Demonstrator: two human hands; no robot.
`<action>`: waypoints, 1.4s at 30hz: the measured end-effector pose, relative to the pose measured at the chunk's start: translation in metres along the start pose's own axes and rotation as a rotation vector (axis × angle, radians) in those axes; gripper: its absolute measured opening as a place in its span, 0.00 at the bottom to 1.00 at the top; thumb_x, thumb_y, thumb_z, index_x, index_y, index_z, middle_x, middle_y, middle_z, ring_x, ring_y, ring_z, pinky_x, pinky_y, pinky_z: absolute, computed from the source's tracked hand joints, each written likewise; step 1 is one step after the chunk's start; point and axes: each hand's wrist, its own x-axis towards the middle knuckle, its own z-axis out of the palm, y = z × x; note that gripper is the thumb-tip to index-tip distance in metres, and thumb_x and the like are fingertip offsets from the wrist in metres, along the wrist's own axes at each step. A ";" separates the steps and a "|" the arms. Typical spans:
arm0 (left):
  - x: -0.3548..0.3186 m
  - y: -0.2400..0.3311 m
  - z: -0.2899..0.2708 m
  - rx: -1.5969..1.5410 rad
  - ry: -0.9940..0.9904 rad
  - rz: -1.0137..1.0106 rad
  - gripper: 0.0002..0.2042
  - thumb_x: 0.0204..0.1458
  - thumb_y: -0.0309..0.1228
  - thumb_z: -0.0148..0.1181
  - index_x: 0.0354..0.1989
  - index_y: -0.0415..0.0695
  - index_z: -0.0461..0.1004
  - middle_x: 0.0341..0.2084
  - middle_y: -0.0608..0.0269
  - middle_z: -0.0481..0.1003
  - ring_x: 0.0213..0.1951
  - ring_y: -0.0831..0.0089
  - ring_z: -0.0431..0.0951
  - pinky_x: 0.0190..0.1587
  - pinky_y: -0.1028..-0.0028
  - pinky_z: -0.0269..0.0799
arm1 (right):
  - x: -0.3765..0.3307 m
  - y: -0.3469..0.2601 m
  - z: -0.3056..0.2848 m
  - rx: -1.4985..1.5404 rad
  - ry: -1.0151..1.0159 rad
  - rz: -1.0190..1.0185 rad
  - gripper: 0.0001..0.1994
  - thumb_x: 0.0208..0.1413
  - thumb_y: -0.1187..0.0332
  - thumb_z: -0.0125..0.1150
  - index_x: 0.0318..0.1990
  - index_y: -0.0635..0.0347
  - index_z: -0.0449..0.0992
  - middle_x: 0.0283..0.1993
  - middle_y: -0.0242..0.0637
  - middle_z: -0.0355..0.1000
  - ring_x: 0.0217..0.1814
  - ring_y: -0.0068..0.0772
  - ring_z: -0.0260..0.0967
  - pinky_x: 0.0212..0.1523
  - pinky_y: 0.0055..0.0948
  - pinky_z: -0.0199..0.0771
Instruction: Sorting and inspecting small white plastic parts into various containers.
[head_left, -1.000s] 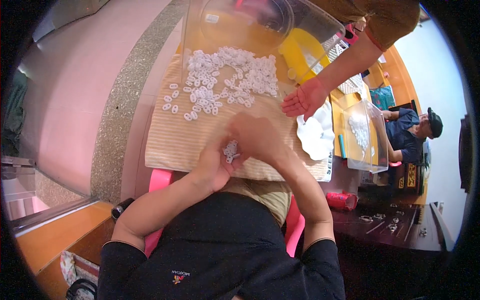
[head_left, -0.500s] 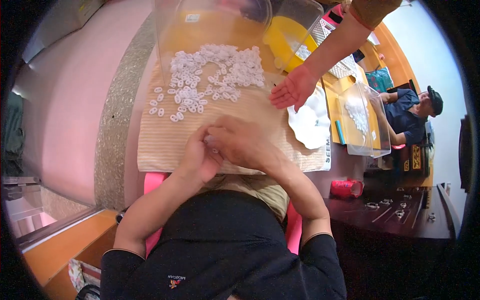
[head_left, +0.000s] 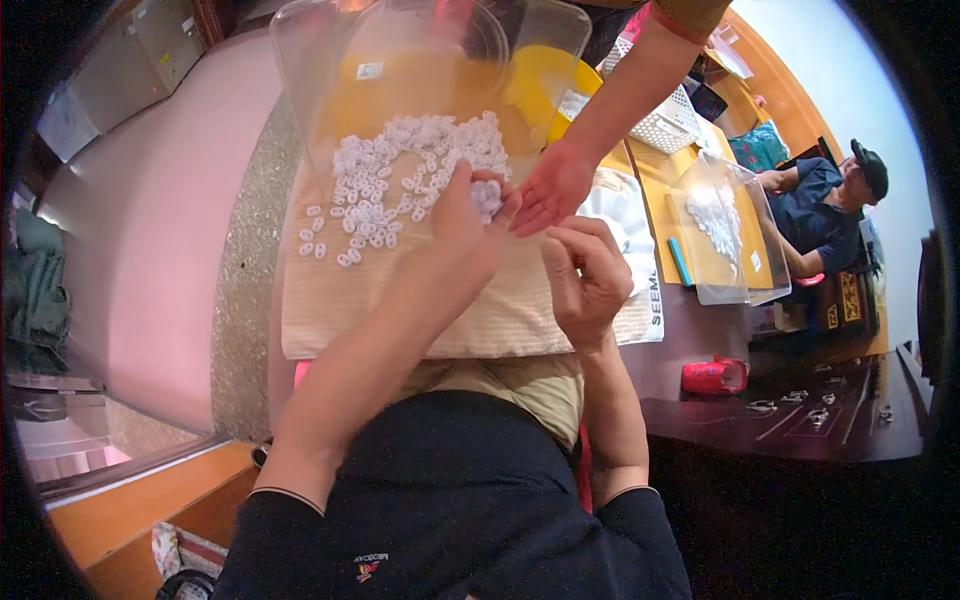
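Observation:
My left hand (head_left: 467, 212) is cupped round a small bunch of white two-holed plastic pieces (head_left: 487, 199), right beside another person's open palm (head_left: 556, 186). My right hand (head_left: 592, 278) is closed with thumb and fingertips together, just below that palm. Whatever lies in its pinch, if anything, is too small to make out. Beyond my left hand, a heap of the same white oval pieces (head_left: 365, 180) spreads over the striped cloth (head_left: 400, 320). Several single pieces lie loose at the heap's left edge.
A clear plastic bin (head_left: 300, 60) stands behind the heap, with a yellow basin (head_left: 540, 80) beside it. White cloth (head_left: 615, 215) lies at the right. Farther right, a person in a dark cap (head_left: 825, 205) sits by another clear bin (head_left: 745, 285) containing white pieces.
My hands have parted. The left moved forward with the bunch, towards the other person's palm; the right shifted right, fingers pinched. The other person's hand has come slightly left in view.

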 end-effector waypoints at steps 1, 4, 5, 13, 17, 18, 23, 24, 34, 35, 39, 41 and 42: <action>0.006 -0.004 0.009 0.008 -0.005 0.004 0.13 0.61 0.39 0.50 0.29 0.44 0.67 0.23 0.61 0.70 0.28 0.69 0.72 0.33 0.70 0.76 | -0.001 0.002 -0.003 0.044 0.025 0.033 0.04 0.54 0.77 0.63 0.36 0.66 0.76 0.35 0.40 0.72 0.26 0.20 0.66 0.26 0.18 0.66; 0.018 -0.016 0.030 -0.042 -0.021 0.056 0.14 0.63 0.39 0.47 0.29 0.43 0.67 0.25 0.60 0.72 0.30 0.65 0.73 0.35 0.65 0.76 | -0.005 0.011 -0.013 0.098 0.112 0.143 0.04 0.54 0.77 0.62 0.36 0.68 0.76 0.35 0.40 0.72 0.28 0.19 0.65 0.28 0.17 0.66; 0.020 -0.018 0.035 -0.033 0.023 0.077 0.14 0.62 0.39 0.47 0.29 0.43 0.68 0.25 0.60 0.72 0.30 0.65 0.73 0.35 0.65 0.76 | -0.004 0.010 -0.014 0.132 0.142 0.132 0.04 0.56 0.76 0.61 0.36 0.68 0.75 0.36 0.39 0.72 0.29 0.18 0.65 0.29 0.17 0.65; 0.026 -0.034 0.054 0.080 0.089 0.250 0.15 0.59 0.41 0.50 0.26 0.41 0.68 0.24 0.61 0.70 0.27 0.71 0.71 0.30 0.73 0.73 | 0.001 0.007 -0.032 0.295 0.233 0.221 0.05 0.58 0.75 0.60 0.35 0.69 0.75 0.38 0.36 0.71 0.28 0.17 0.63 0.27 0.16 0.64; 0.024 -0.044 0.063 0.238 0.070 0.424 0.18 0.59 0.42 0.50 0.22 0.43 0.69 0.21 0.64 0.69 0.24 0.75 0.67 0.26 0.76 0.62 | -0.001 0.003 -0.032 0.329 0.228 0.209 0.04 0.59 0.75 0.58 0.35 0.69 0.74 0.38 0.37 0.70 0.25 0.15 0.61 0.24 0.15 0.61; 0.020 -0.046 0.067 0.239 0.078 0.440 0.19 0.59 0.42 0.50 0.20 0.43 0.69 0.19 0.66 0.68 0.23 0.76 0.65 0.25 0.76 0.59 | -0.001 0.004 -0.032 0.305 0.223 0.172 0.04 0.59 0.76 0.57 0.34 0.69 0.74 0.37 0.38 0.69 0.22 0.15 0.60 0.22 0.15 0.60; 0.032 -0.054 0.059 0.393 0.051 0.540 0.20 0.58 0.41 0.50 0.16 0.44 0.69 0.16 0.69 0.66 0.21 0.78 0.63 0.24 0.75 0.58 | 0.003 -0.004 -0.036 0.383 0.249 0.207 0.04 0.59 0.76 0.57 0.34 0.69 0.74 0.37 0.38 0.69 0.21 0.14 0.60 0.21 0.15 0.59; 0.031 -0.055 0.059 0.493 0.094 0.615 0.20 0.58 0.40 0.50 0.15 0.44 0.68 0.15 0.70 0.65 0.20 0.79 0.63 0.24 0.75 0.58 | 0.004 -0.005 -0.037 0.398 0.255 0.211 0.04 0.59 0.76 0.56 0.33 0.69 0.74 0.37 0.38 0.69 0.21 0.14 0.60 0.21 0.15 0.59; 0.026 -0.063 0.053 0.590 -0.039 0.689 0.16 0.58 0.44 0.48 0.29 0.44 0.73 0.26 0.62 0.73 0.32 0.73 0.72 0.37 0.68 0.67 | 0.003 0.008 -0.045 0.386 0.299 0.155 0.04 0.59 0.77 0.57 0.33 0.69 0.74 0.37 0.38 0.70 0.21 0.14 0.61 0.20 0.15 0.60; 0.028 -0.062 0.052 0.581 -0.058 0.682 0.16 0.58 0.44 0.47 0.29 0.44 0.72 0.26 0.62 0.72 0.31 0.73 0.72 0.36 0.68 0.67 | 0.003 0.009 -0.045 0.386 0.299 0.156 0.04 0.59 0.77 0.57 0.33 0.69 0.74 0.37 0.38 0.70 0.21 0.14 0.61 0.20 0.15 0.60; 0.044 -0.060 0.042 0.608 -0.114 0.701 0.16 0.59 0.44 0.44 0.31 0.44 0.71 0.25 0.63 0.71 0.31 0.73 0.70 0.34 0.68 0.65 | 0.004 0.009 -0.042 0.404 0.283 0.196 0.04 0.58 0.77 0.58 0.33 0.70 0.74 0.36 0.36 0.69 0.24 0.14 0.61 0.23 0.15 0.61; 0.039 -0.060 0.042 0.592 -0.103 0.612 0.17 0.59 0.45 0.43 0.32 0.44 0.70 0.26 0.62 0.72 0.31 0.73 0.71 0.35 0.69 0.67 | 0.002 0.012 -0.041 0.420 0.282 0.232 0.04 0.58 0.76 0.59 0.33 0.69 0.74 0.35 0.34 0.69 0.27 0.14 0.61 0.26 0.15 0.61; 0.036 -0.059 0.042 0.574 -0.094 0.527 0.17 0.60 0.45 0.42 0.33 0.44 0.70 0.26 0.62 0.72 0.32 0.73 0.72 0.35 0.69 0.68 | 0.001 0.014 -0.041 0.415 0.279 0.237 0.04 0.58 0.76 0.59 0.33 0.70 0.74 0.35 0.34 0.69 0.27 0.15 0.61 0.26 0.15 0.62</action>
